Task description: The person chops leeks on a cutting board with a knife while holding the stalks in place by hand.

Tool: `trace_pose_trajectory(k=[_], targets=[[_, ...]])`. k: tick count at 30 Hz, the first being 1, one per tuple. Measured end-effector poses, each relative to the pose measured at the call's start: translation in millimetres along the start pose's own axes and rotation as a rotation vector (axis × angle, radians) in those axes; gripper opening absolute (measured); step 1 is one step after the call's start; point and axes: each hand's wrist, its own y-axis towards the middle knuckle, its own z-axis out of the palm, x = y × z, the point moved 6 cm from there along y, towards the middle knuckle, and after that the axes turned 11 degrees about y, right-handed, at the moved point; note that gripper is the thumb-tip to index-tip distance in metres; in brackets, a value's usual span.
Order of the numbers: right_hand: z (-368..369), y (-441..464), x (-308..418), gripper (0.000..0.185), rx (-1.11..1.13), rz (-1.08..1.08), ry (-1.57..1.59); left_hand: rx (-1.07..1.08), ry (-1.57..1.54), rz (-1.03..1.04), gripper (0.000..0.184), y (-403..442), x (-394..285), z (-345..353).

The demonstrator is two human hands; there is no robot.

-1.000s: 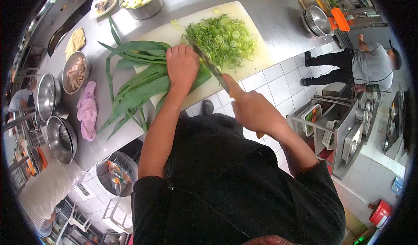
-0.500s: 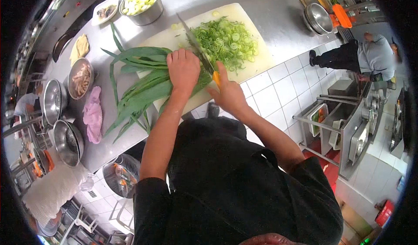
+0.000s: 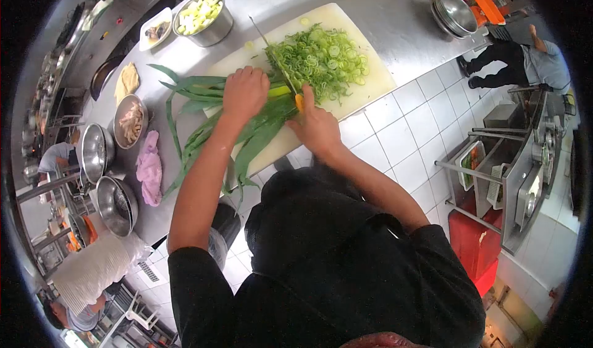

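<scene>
My left hand (image 3: 246,94) is closed over a bunch of long green leek leaves (image 3: 210,135) that trail off the board's left side. In my right hand (image 3: 318,128) is a kitchen knife (image 3: 281,67) with an orange-yellow handle. Its blade points away from me and stands between the leaves and a heap of thinly sliced green rings (image 3: 327,60). A pale stretch of stalk shows between my left fingers and the blade. Beneath everything lies a white cutting board (image 3: 378,79); where the edge meets the leaves is partly hidden.
Behind the board stand a metal pot (image 3: 213,34) of pale green chunks and a white dish (image 3: 148,41). At left are a bowl of sliced meat (image 3: 130,139), a pink cloth (image 3: 149,178) and metal bowls (image 3: 114,203). Stacked bowls (image 3: 456,14) sit at upper right. Other people (image 3: 546,63) stand farther off.
My left hand has shifted left along the leaves, away from the blade. The loose leaves near me have spread downward. The whole view has shifted slightly.
</scene>
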Motion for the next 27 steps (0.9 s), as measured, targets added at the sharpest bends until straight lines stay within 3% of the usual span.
trace_pose_trajectory(k=[2,11,19,27], targets=[[2.7,0.7,0.3,0.092,-0.001,-0.006,0.002,-0.047,-0.002,-0.003,0.025,-8.5,-8.8,-3.1],[9.0,8.5,0.1,0.069,-0.040,-0.067,-0.024,-0.244,0.145,-0.362,0.024,-48.7,-50.5,-13.5],[-8.3,0.1,1.9,0.053,-0.010,-0.129,-0.040,-0.281,0.121,-0.338,0.019,-49.9,-46.3,-6.1],[-36.1,-17.5,-1.0,0.048,0.159,-0.093,-0.043,-0.317,0.122,-0.313,0.020,-48.0,-43.2,-1.8]])
